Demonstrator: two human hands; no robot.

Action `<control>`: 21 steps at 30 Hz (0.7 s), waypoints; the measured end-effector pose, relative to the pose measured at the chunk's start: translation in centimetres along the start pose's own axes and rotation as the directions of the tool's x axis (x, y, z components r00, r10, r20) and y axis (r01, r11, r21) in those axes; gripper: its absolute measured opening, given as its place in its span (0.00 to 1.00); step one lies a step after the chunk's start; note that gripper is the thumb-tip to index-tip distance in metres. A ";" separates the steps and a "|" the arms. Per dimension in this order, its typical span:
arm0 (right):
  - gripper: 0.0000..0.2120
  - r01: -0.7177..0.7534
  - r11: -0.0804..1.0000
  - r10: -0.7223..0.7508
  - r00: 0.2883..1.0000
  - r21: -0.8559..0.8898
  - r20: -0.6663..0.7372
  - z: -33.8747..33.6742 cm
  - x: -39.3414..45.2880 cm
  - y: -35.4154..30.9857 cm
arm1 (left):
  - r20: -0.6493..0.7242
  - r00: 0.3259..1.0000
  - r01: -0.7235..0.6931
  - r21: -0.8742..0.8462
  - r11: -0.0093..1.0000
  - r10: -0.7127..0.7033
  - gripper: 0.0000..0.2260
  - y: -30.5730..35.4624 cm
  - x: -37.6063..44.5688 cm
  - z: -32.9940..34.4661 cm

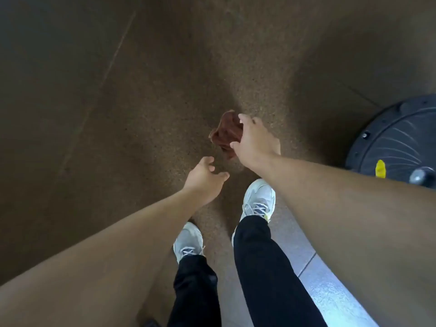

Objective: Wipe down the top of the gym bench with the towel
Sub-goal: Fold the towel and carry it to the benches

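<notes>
A crumpled reddish-brown cloth towel (227, 132) was gripped by the right hand (254, 140), fingers curled round its bunched right side and the thumb laid across its lower edge; the towel was held in the air above the floor, near the middle of the view, its loose folds sticking out to the left of the hand. The left hand (204, 177) was held lower and to the left, just apart from the towel, with fingers loosely curled and spread, nothing held in it. Both bare forearms were stretched forward from the bottom corners of the view. A brown speckled rubber floor (132, 119) was seen under everything, with a faint seam line running diagonally at the left. Two pale grey laced sneakers were seen below the hands, the right sneaker (259, 199) set ahead of the left sneaker (188, 241), with black trouser legs (266, 267) above them. A black round ribbed disc-shaped object (398, 138) with a yellow tag (380, 168) was seen at the right edge, well apart from the towel. A strip of pale grey tiled flooring (330, 293) was seen at the bottom right. No gym bench top could be made out.
</notes>
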State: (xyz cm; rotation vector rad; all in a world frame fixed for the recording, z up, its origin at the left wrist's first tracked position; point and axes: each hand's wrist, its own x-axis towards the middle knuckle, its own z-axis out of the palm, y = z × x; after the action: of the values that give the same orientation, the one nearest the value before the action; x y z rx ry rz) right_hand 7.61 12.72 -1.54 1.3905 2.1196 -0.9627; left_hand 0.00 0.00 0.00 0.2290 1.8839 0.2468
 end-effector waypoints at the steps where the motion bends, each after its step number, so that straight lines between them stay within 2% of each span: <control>1: 0.28 -0.019 0.999 0.019 1.000 -0.026 -0.012 0.3 0.4 -0.3 | -0.005 1.000 -0.005 -0.012 1.000 0.005 0.28 -0.3 0.2 0.1; 5: 0.16 -0.029 0.995 0.015 0.989 -0.096 -0.148 1.1 0.4 -0.4 | -0.019 1.000 0.024 0.012 1.000 -0.024 0.25 -2.0 -0.2 0.2; 7: 0.10 -0.032 0.995 0.016 0.987 -0.092 -0.163 1.2 -0.1 -0.2 | -0.019 0.998 0.052 0.001 0.999 -0.051 0.24 -2.9 -0.9 0.2; 11: 0.09 -0.014 0.999 0.004 0.980 -0.046 -0.200 0.0 -3.3 0.4 | 0.004 0.997 0.079 -0.055 0.995 -0.079 0.23 -3.9 -3.6 -0.2; 15: 0.08 0.036 0.994 -0.012 0.972 0.099 -0.234 -2.3 -10.4 0.1 | 0.008 0.998 0.056 -0.090 0.994 -0.056 0.22 -2.7 -8.9 -1.7; 18: 0.08 0.105 0.967 -0.043 0.966 0.234 -0.256 -4.7 -17.6 -1.4 | -0.007 1.000 -0.028 -0.272 0.962 0.028 0.25 -0.2 -15.2 -3.8; 21: 0.06 0.178 0.949 -0.097 0.950 0.259 -0.295 -8.3 -25.8 -3.2 | 0.079 0.997 0.041 -0.508 0.861 0.000 0.34 2.3 -21.9 -6.7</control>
State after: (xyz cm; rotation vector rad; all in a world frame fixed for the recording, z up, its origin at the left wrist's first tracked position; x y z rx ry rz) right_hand 15.32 2.14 22.37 1.6132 2.3863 -1.2293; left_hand 0.72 -4.29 22.58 -0.1435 1.6759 0.7008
